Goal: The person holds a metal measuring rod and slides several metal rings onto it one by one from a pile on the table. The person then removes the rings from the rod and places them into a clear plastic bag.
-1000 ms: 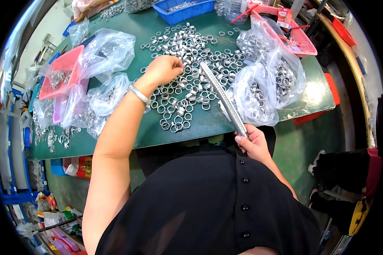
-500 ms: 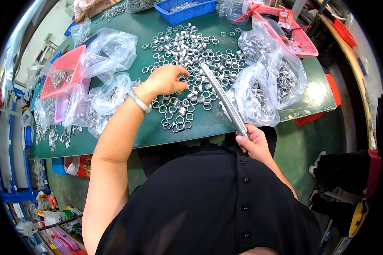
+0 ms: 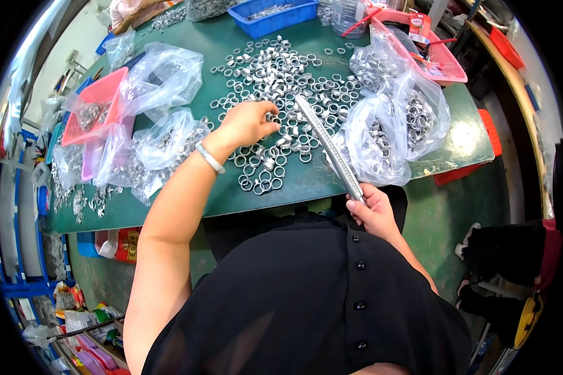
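- Rings (image 3: 270, 67) lie in a loose silver heap on the green table (image 3: 225, 197), from 12 round to 5 o'clock of the left fingertips, some right beneath them.
- Left hand (image 3: 250, 122) curls palm-down, pointing to 2 o'clock; thumb and forefinger stand slightly apart. Whether they grip a ring, I cannot tell.
- Left forearm enters from 7 o'clock, a pale bracelet (image 3: 210, 157) at its wrist.
- Right hand (image 3: 372, 206) closes around the base of a graduated metal rod (image 3: 328, 144), its tip toward 11 o'clock, over the heap.
- Clear bags (image 3: 364, 134) at 3 o'clock of the heap contain rings.
- Blue tray (image 3: 284, 26) at 12 o'clock and pink tray (image 3: 101, 89) at 9 hold small metal pieces.
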`<state>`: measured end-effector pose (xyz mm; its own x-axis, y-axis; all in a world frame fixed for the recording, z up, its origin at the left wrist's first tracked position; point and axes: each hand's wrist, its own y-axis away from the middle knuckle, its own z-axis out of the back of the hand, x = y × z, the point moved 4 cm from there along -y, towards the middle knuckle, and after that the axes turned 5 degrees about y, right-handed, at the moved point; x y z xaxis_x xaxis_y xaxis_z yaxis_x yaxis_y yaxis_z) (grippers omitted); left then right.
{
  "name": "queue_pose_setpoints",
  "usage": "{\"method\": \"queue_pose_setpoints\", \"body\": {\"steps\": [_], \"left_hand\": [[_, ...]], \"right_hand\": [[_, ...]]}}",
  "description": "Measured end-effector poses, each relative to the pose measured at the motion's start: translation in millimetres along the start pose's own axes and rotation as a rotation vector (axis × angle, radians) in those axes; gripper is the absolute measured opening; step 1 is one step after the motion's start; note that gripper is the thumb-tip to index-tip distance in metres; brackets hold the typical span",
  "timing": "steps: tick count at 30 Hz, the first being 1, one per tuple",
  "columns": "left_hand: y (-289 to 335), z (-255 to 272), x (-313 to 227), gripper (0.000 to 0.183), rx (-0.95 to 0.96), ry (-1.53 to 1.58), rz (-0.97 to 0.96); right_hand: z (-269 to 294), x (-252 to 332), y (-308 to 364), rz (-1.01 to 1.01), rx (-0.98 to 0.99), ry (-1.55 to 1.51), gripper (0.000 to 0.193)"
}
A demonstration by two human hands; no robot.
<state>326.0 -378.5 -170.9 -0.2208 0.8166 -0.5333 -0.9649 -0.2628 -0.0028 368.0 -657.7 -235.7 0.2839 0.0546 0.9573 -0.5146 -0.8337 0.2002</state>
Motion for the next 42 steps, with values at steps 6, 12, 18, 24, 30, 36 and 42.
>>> {"method": "queue_pose_setpoints", "body": {"steps": [6,12,18,24,30,36,42], "left_hand": [[-3.4,-4.5,-0.8,0.018,-0.061,-0.213,-0.061],[1.2,-1.0,13.4,0.007,-0.085,0.847,0.112],[13.6,3.6,-11.7,0.008,-0.081,1.240,0.060],[24.3,2.8,-19.3,0.006,-0.052,1.273,-0.053],[34.4,-16.5,-47.3,0.033,0.015,1.348,-0.108],[49.1,-41.2,-57.7,0.024,0.165,1.500,-0.046],[54.4,-41.1,-56.5,0.025,0.159,1.557,-0.066]], "right_hand": [[-4.5,5.4,1.1,-0.017,0.011,0.021,0.013],[-3.5,2.5,1.8,-0.028,0.020,0.053,0.013],[-4.5,-2.7,-0.6,-0.084,0.050,0.100,0.014],[-9.0,-0.8,-1.2,-0.061,0.061,0.074,0.015],[-12.4,6.2,-0.3,-0.050,0.075,0.059,0.015],[-17.5,10.8,-4.0,0.019,0.091,0.084,0.015],[-18.9,11.8,-2.2,0.027,0.090,0.098,0.017]]}}
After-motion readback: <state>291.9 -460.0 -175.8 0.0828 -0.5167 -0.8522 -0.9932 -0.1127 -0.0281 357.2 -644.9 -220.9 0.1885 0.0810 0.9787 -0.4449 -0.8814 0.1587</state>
